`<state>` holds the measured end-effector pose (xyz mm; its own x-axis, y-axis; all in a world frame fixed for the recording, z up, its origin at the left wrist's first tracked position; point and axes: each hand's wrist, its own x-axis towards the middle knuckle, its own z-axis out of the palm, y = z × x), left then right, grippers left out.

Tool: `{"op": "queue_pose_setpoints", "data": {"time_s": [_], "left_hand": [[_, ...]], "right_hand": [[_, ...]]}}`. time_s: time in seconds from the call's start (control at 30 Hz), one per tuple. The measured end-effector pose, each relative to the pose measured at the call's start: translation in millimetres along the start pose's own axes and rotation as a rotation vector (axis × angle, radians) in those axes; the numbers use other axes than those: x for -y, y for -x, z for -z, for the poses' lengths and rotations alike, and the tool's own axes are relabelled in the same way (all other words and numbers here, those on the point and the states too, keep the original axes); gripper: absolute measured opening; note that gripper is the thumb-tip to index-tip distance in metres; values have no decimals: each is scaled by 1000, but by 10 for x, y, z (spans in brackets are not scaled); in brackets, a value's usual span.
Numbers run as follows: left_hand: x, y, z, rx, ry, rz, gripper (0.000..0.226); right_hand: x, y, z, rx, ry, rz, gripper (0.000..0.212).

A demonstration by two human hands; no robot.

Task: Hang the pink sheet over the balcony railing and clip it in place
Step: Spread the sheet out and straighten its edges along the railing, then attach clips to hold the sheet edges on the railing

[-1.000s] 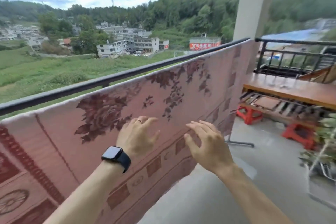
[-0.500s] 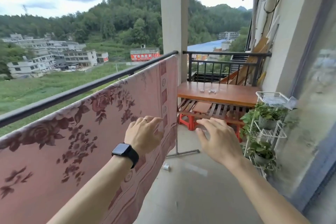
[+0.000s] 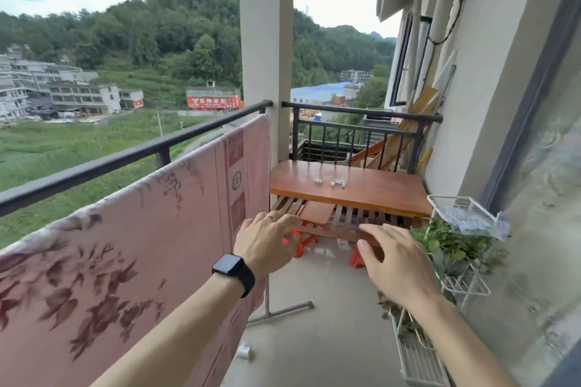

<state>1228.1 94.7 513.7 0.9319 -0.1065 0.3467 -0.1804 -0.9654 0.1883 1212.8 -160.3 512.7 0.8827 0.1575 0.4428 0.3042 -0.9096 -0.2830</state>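
Head camera, looking along a narrow balcony. A pink sheet (image 3: 141,245) patterned with dark red flowers is draped down the left side. Its top edge runs just beside and below the black railing (image 3: 125,157), on the inner side. Whether it is carried by the railing itself or by a separate bar cannot be told, though a grey stand foot (image 3: 283,308) is seen on the floor under its far end. The cloth is spread flat and wide, presumably so that air can reach all of it. No clip is seen on it, so the clipping step is judged not yet done.

Both arms are stretched forward from the bottom of the frame. The left hand (image 3: 267,245), with a black watch (image 3: 232,270) at the wrist and a ring on one finger, is held palm down with its fingers loosely spread, gripping nothing. It is seen just beside the sheet's far edge, and contact cannot be confirmed. The right hand (image 3: 396,264) is likewise spread and empty, well apart from the sheet.

Ahead, a wooden table (image 3: 377,195) is set at the balcony's far end. Two small pale clips (image 3: 338,183) lie close together on its top, probably kept there for easy reach. The hands are judged to be directed at them. Red stools (image 3: 301,242) are seen beneath the table, and a white plant rack (image 3: 465,286) stands by the right wall.
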Motion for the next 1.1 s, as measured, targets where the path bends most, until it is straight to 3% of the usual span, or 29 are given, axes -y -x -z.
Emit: {"op": "queue_pose_setpoints", "data": {"time_s": [0.53, 0.8, 1.1], "left_hand": [[90, -3738, -1794, 86, -103, -32, 45], [385, -5260, -2571, 123, -90, 51, 43], [1003, -7202, -3896, 235, -81, 53, 46]], "right_hand": [[-2072, -3219, -1428, 29, 17, -38, 36], [-2741, -4771, -2204, 152, 22, -10, 37], [-3444, -6494, -3599, 284, 65, -57, 41]]}}
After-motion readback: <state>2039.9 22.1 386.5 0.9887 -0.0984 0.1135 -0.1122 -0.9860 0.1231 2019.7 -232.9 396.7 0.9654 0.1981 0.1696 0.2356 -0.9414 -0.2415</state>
